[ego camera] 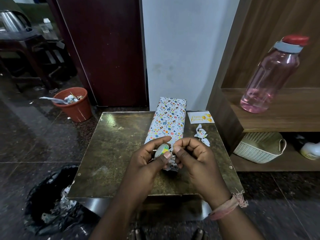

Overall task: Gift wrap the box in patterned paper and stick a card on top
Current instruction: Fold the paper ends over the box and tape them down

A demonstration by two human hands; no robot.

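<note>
Wrapped box (167,121) lies lengthwise on the bench (110,153), near end under the hands. Left hand (149,160) grips a tape roll (161,150); right hand (194,155) pinches at its edge. Card (200,117) sits just right of the box, paper scraps (201,135) near it.

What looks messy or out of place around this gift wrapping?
Torn paper scraps lie loose on the table beside the wrapped box, below the birthday card. On the floor, a paper strip hangs over the rim of the orange bin, with bits scattered nearby. The box's near end looks crumpled, unfinished.
</note>
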